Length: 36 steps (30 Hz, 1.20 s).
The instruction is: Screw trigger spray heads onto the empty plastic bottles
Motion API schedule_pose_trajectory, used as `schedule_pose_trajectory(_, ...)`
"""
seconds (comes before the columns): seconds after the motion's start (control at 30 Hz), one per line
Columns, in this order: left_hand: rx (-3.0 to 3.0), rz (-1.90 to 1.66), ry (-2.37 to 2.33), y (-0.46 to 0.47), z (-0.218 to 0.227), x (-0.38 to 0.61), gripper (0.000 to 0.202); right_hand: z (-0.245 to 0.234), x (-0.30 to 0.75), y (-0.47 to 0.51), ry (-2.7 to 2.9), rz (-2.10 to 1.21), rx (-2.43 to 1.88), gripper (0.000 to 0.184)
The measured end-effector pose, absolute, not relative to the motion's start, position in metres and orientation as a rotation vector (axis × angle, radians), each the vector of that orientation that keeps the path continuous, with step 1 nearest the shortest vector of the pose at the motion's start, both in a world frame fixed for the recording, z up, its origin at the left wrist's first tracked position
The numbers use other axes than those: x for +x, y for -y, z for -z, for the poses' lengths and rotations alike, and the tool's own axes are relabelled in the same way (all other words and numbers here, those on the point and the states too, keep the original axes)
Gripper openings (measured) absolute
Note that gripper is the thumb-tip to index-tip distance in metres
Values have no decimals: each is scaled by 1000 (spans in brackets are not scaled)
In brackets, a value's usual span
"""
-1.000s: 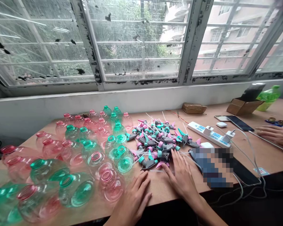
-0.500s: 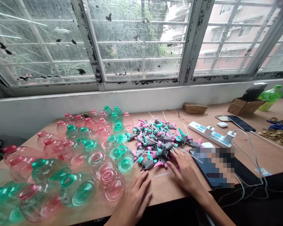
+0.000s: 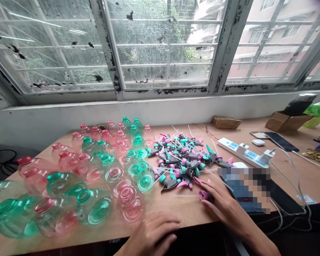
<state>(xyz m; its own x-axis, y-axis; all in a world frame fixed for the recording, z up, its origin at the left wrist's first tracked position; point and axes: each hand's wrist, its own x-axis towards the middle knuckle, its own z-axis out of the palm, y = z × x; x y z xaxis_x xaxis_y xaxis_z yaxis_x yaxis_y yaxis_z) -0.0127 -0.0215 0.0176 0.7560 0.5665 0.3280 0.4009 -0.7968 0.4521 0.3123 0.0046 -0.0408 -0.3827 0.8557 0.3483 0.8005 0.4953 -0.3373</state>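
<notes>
A heap of spray-trigger heads (image 3: 181, 160) in grey, teal and pink lies in the middle of the wooden table (image 3: 176, 208). My right hand (image 3: 224, 204) rests at the heap's near edge, fingers closed around a pink trigger head (image 3: 203, 195) pulled slightly away from the pile. My left hand (image 3: 156, 234) lies on the table's front edge, fingers curled downward, holding nothing, just in front of a pink bottle (image 3: 129, 202). Several clear pink and green plastic bottles (image 3: 93, 170) stand open-necked across the left half of the table.
A tablet (image 3: 245, 190) lies right of my right hand, with cables running to a white power strip (image 3: 245, 153). Phones (image 3: 281, 140), a cardboard box (image 3: 286, 121), a brown packet (image 3: 226, 122) and brass parts (image 3: 318, 153) sit further right. Windows line the back wall.
My right hand has drawn back from the heap toward the front edge with a pink trigger head. My left hand slid nearer to me. The other person's hand at far right has gone.
</notes>
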Motion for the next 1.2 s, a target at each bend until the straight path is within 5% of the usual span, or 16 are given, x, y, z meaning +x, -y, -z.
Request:
schedule_pose_trajectory(0.1,2617,-1263,-919,34,-24,-23,29,40,307,-10,2225,-41,-1339,62)
schedule_pose_trajectory(0.23,2111,-1999,-1392,31,-40,-38,70,41,304,-14,2177,19,-1393,76)
schedule_pose_trajectory(0.5,1956,-1623,-1389,13,-36,-42,47,36,305,-10,2281,-134,-1342,62)
schedule_pose_trajectory(0.83,2161,-1274,-1237,2,6,-31,95,22,303,-5,2325,-395,-1300,93)
schedule_pose_trajectory(1.2,1969,-770,-1084,0,-6,-17,119,22,307,-6,2161,-603,-1176,40)
